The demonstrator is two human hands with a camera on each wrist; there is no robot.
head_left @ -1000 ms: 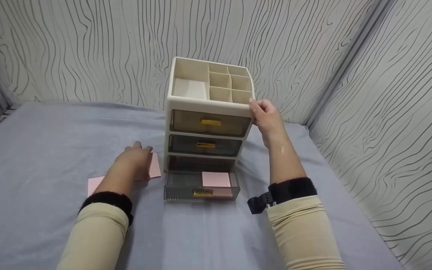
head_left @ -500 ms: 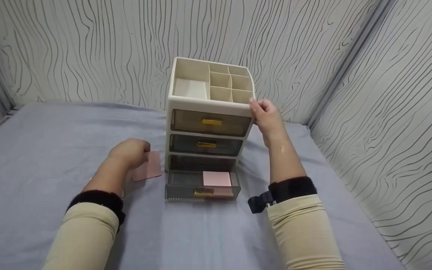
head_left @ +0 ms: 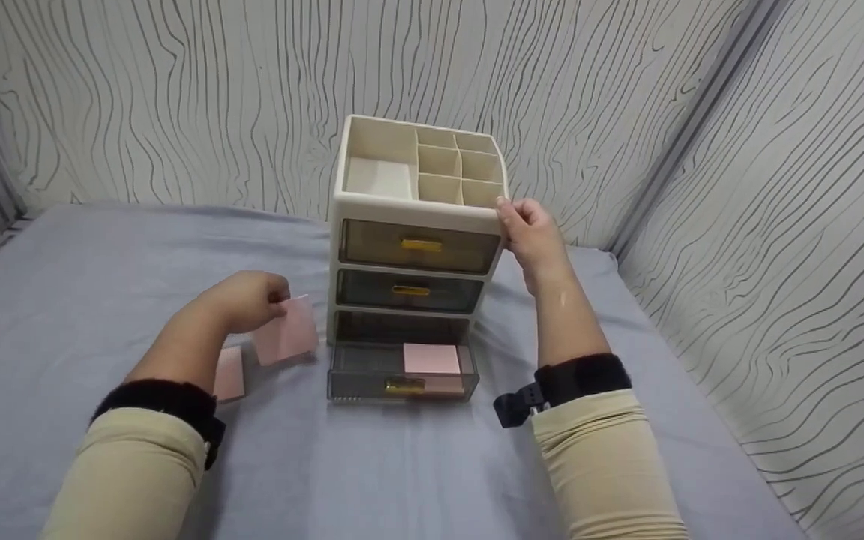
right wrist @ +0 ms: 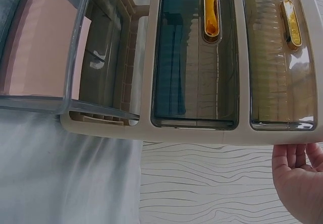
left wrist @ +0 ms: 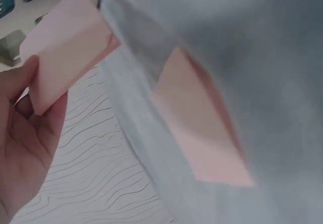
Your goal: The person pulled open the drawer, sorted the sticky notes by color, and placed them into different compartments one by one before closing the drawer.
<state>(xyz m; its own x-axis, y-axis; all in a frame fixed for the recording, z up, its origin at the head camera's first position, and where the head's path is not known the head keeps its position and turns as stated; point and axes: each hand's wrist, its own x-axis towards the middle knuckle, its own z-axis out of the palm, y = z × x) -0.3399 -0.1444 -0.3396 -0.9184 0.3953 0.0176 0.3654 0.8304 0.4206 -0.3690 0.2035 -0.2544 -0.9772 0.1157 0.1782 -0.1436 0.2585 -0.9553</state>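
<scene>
In the head view my left hand point(head_left: 246, 301) pinches a pink sticky note pad point(head_left: 287, 334) between thumb and fingers, tilted above the cloth. The left wrist view shows the thumb on the near face of this pad point(left wrist: 65, 52). A second pink pad point(head_left: 230, 373) lies on the cloth, partly covered by my left forearm. My right hand point(head_left: 537, 241) grips the upper right front edge of a cream drawer organizer point(head_left: 413, 208), thumb at the top corner. Its bottom drawer point(head_left: 361, 388) is pulled out, with another pink pad point(head_left: 432, 358) inside on the right.
The two upper drawers, smoky with gold handles point(head_left: 422, 245), are closed. Divided compartments point(head_left: 439, 159) top the organizer. A grey-blue cloth point(head_left: 402, 480) covers the table, and patterned panels point(head_left: 177, 97) stand behind and to the right.
My left hand has drawn back to the left and raised the pink pad off the cloth, turning it. The second pad now shows more beside the forearm. My right hand stays at the organizer.
</scene>
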